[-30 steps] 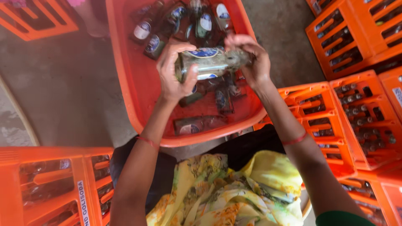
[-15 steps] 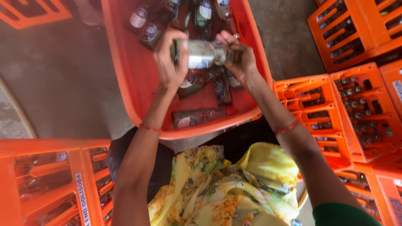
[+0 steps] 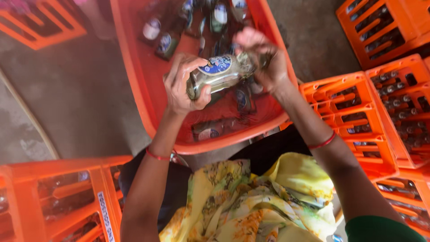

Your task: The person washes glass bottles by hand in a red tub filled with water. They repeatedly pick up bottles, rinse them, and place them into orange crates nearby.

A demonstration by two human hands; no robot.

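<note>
I hold a clear glass bottle [image 3: 218, 75] with a blue and white label sideways over a large orange tub [image 3: 134, 85]. My left hand [image 3: 184, 87] wraps its bottom end. My right hand [image 3: 262, 60] grips its neck end, and the cap is hidden under my fingers. Several more labelled bottles [image 3: 165, 38] lie wet in the tub beneath. Both my wrists wear thin red bands.
Orange bottle crates [image 3: 385, 112] with bottles in their cells stand stacked at the right, and more crates [image 3: 58, 201] sit at the lower left. Another crate [image 3: 40, 24] lies top left. A yellow floral cloth [image 3: 251, 201] covers my lap. Grey concrete floor [image 3: 67, 98] shows at left.
The bottle has tilted and shifted slightly while staying in both hands. My view has moved, so the tub sits a little higher and further left.
</note>
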